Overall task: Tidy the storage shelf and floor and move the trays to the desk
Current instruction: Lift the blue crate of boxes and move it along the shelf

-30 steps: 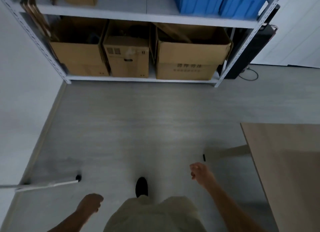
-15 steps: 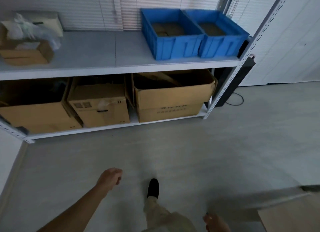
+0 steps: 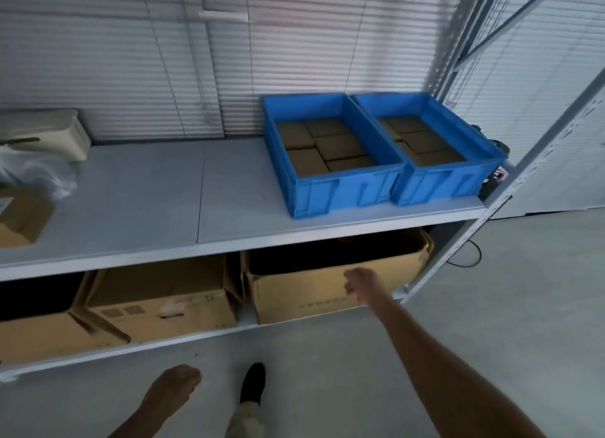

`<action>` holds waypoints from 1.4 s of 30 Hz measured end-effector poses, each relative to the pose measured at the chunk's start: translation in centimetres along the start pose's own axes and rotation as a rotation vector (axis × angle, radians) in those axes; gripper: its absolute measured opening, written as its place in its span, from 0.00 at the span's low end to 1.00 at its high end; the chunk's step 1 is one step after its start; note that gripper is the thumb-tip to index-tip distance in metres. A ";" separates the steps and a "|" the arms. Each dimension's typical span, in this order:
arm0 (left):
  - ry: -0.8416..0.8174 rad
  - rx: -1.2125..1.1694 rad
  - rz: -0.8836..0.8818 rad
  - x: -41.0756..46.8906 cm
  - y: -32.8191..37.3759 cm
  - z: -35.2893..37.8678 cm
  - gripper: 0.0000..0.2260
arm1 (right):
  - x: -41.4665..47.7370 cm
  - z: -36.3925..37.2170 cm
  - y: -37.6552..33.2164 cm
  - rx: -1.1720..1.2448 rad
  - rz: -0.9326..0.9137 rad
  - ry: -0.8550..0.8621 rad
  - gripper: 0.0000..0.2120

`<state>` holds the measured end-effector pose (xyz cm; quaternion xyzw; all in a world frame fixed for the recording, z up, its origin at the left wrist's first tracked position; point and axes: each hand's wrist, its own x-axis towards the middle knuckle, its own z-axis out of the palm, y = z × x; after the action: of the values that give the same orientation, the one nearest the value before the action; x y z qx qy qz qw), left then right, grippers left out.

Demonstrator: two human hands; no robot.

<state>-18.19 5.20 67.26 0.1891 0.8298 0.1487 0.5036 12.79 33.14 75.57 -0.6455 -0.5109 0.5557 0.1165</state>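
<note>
the storage shelf (image 3: 147,201) fills the view ahead of both hands. the step in hand looks like the approach, with no tray touched yet. the floor (image 3: 491,323) runs under both arms. cardboard boxes line the lower level, and the open box (image 3: 311,296) shows directly behind the right hand (image 3: 360,283). the left blue tray (image 3: 330,192) and right blue tray (image 3: 448,182) stand side by side on the level above, up and beyond that hand and well up and right of the left hand (image 3: 176,383). each holds small brown boxes. next, as i judge it, both hands must rise to one tray's ends and lift it level, so the load doesn't slide. the right hand is stretched forward on a straight arm, fingers curled into an empty fist. the left hangs low by the body, likewise clenched on nothing — a dark shoe (image 3: 252,383) just to its right.
</note>
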 end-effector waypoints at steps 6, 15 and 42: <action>0.144 0.011 0.454 4.7 20.4 -6.5 0.13 | 10.1 -2.1 -16.5 0.491 0.036 0.211 0.25; 0.215 0.168 0.757 9.0 46.7 -11.0 0.19 | 15.5 -2.0 -20.4 0.604 0.147 0.346 0.25; 0.143 0.629 0.782 14.5 55.2 -5.5 0.20 | -2.1 -8.6 -0.1 0.588 0.321 0.845 0.19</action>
<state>-20.14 60.40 82.57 0.6175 0.7339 0.0814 0.2711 20.18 35.12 79.93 -0.8228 -0.1374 0.3782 0.4015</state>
